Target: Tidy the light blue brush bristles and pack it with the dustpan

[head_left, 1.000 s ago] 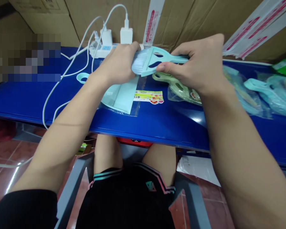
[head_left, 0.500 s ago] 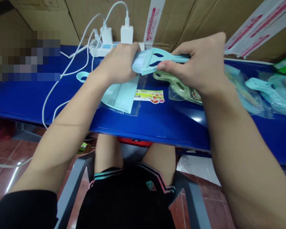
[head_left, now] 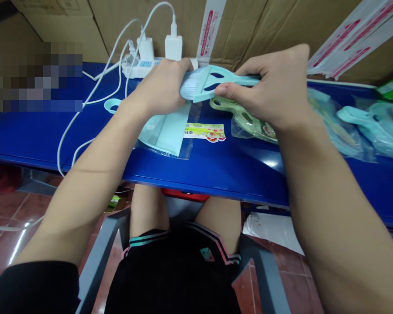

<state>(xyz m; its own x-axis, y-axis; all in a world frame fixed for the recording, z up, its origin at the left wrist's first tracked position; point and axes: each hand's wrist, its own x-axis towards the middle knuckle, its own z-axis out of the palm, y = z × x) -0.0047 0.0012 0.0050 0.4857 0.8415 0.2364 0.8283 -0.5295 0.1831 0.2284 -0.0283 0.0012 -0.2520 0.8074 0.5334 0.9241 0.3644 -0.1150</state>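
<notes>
My right hand (head_left: 271,87) is closed around the handle of a light-blue hand brush (head_left: 212,83), its thumb lying along the near side. The brush is held level above the table, its pale bristles pointing left. At the bristle ends is my left hand (head_left: 167,83), back upward and fingers curled around the tips, partly out of sight. Beneath it a light-blue dustpan (head_left: 170,135) lies on a clear plastic bag, its ring-ended handle (head_left: 112,105) sticking out to the left. Beside the dustpan lies a yellow-green printed label (head_left: 205,132).
A green brush in plastic wrapping (head_left: 249,120) lies under my right hand. More wrapped light-blue sets (head_left: 376,126) rest at the right. A white power strip (head_left: 137,69) with chargers and looping cables (head_left: 63,131) stands against cardboard boxes (head_left: 242,30) at the back of the blue table (head_left: 209,168).
</notes>
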